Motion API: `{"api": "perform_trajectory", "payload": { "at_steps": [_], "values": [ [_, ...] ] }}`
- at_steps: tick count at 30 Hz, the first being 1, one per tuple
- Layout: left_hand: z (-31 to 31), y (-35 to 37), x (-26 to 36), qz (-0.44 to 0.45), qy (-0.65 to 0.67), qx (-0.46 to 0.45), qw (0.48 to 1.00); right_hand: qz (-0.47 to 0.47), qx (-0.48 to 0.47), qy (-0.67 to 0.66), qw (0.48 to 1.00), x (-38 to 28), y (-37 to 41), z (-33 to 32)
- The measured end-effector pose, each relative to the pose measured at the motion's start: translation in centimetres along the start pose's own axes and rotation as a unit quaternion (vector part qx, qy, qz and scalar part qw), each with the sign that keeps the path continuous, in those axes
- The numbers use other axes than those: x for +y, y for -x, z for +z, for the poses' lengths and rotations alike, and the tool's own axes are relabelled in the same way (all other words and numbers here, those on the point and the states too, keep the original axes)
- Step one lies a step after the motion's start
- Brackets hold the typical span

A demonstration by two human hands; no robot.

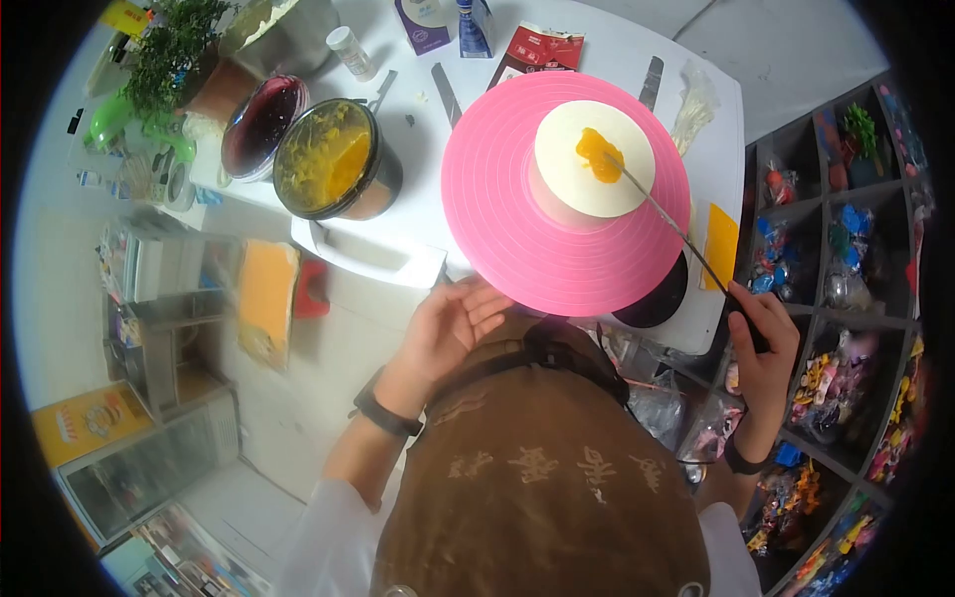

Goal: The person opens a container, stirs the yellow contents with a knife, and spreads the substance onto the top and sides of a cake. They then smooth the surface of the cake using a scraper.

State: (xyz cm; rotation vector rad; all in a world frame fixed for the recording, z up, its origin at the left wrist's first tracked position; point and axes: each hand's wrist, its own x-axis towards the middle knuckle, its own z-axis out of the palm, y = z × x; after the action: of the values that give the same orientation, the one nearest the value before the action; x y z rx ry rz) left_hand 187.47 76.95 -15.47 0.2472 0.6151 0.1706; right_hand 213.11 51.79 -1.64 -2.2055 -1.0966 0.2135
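Observation:
A round cake (567, 179) with a smooth cream-white top sits on a pink ridged turntable (497, 219). On the cake's top lies a dollop of yellow-orange filling (597, 154). My right hand (764, 343) is closed around the black handle of a thin icing spatula (686, 239), whose blade tip touches the filling. My left hand (460, 323) is palm up with its fingers loosely curled and apart, at the near edge of the turntable. It holds nothing.
Left of the turntable stands a tub of yellow filling (338, 164) beside a bowl of dark red filling (261, 129). Behind are a white bottle (350, 52), cartons (426, 25), a red packet (542, 50) and metal blades (445, 95). Shelves of bagged decorations (846, 259) border the right.

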Motion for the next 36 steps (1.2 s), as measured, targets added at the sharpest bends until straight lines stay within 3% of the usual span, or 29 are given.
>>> {"api": "perform_trajectory", "payload": {
  "at_steps": [30, 36],
  "values": [
    [0.5, -0.4, -1.2, 0.013, 0.011, -0.037, 0.999, -0.016, 0.01, 0.004, 1.0, -0.5, 0.7, 0.7],
    [0.6, -0.3, -1.1, 0.091, 0.024, -0.069, 0.993, -0.016, 0.045, -0.006, 0.999, -0.4, 0.8, 1.2]
  ]
}}
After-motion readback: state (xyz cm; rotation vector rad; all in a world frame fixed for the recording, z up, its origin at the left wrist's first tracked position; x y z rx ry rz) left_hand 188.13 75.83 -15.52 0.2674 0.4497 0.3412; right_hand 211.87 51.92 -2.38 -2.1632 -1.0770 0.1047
